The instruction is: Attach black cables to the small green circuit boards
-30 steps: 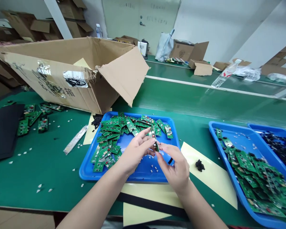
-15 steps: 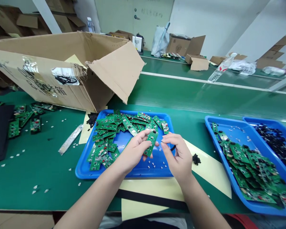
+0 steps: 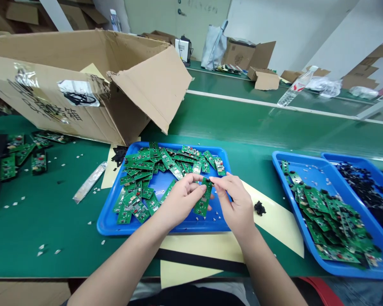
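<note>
My left hand (image 3: 181, 197) grips a narrow green circuit board (image 3: 203, 204) between thumb and fingers, tilted over the front half of a blue tray (image 3: 115, 230). With thumb and forefinger pinched, my right hand (image 3: 234, 202) meets the board's upper end, beside a small black part there. Whatever its fingertips hold is too small to make out. A heap of similar circuit boards (image 3: 138, 165) fills the left and back of the tray. Small white pieces (image 3: 214, 219) are scattered on the tray floor beyond my hands.
To the right, one blue tray (image 3: 279, 170) holds stacked boards and another (image 3: 330, 158) holds black pieces. A large cardboard box (image 3: 92, 123) stands at back left. A black clump (image 3: 259, 208) lies on yellow paper (image 3: 284, 225). Loose boards (image 3: 38, 160) lie far left.
My right hand has moved up and left, from beside the board to its upper end. The board is now more upright in my left hand. The whole view has shifted slightly.
</note>
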Motion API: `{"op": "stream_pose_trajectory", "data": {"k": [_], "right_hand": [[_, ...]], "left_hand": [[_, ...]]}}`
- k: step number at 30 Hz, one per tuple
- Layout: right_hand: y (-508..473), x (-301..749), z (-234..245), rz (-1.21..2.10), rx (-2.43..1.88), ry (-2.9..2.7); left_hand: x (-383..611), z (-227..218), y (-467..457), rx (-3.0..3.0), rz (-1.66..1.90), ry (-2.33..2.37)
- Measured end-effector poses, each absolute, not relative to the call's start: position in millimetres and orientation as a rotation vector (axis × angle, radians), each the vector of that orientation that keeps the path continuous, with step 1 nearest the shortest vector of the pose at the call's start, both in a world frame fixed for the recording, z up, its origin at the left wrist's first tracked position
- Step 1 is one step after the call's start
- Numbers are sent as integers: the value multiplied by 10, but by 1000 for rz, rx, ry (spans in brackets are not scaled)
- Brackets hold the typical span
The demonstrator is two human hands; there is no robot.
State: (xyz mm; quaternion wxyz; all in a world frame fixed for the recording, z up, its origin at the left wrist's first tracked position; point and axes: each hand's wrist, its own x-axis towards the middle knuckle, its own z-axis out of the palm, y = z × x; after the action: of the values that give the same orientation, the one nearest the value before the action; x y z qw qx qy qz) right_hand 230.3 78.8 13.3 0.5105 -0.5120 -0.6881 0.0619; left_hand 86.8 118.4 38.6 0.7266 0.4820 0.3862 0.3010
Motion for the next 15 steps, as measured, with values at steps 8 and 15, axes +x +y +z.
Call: {"op": "stream_pose_trajectory", "data": {"k": [8,15], "right_hand": [[798,2344,116,63,-1228,-1746],[802,2339,69,137,-1291,-1710]], "left_hand": [[851,358,1193,1201,649,909],[856,358,1198,1303,664,947]]}}
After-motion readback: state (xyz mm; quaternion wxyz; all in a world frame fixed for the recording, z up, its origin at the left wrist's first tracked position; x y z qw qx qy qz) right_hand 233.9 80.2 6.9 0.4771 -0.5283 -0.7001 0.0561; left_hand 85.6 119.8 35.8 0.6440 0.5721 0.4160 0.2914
